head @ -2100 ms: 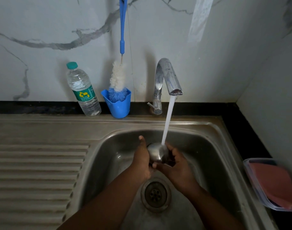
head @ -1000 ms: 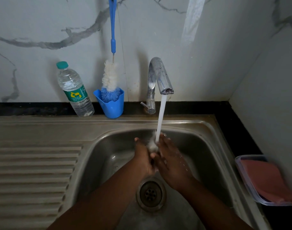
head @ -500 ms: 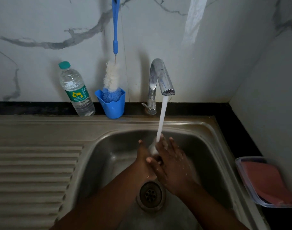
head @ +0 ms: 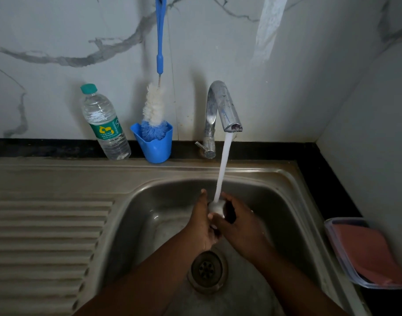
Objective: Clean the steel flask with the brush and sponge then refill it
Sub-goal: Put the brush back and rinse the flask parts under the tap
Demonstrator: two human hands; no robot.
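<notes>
Both hands meet over the sink basin (head: pixel 275 201) under the running tap (head: pixel 220 110). My left hand (head: pixel 201 221) and my right hand (head: pixel 240 226) are wrapped round the steel flask (head: pixel 216 207). Only a small shiny part of the flask shows between my fingers, where the water stream lands; the rest is hidden. The long blue-handled bottle brush (head: pixel 154 106) stands bristles-down in a blue cup (head: pixel 155 145) against the wall. A pink sponge (head: pixel 368 252) lies in a clear tray at the right.
A plastic water bottle (head: pixel 104 124) with a teal cap stands left of the blue cup. The ribbed steel drainboard (head: pixel 42 236) fills the left. The drain (head: pixel 206 269) sits below my hands. A wall closes off the right side.
The flask's rounded end showed plainly between my hands 2.1 s ago. My hands have closed over it since and shift round it under the stream; the tap keeps running.
</notes>
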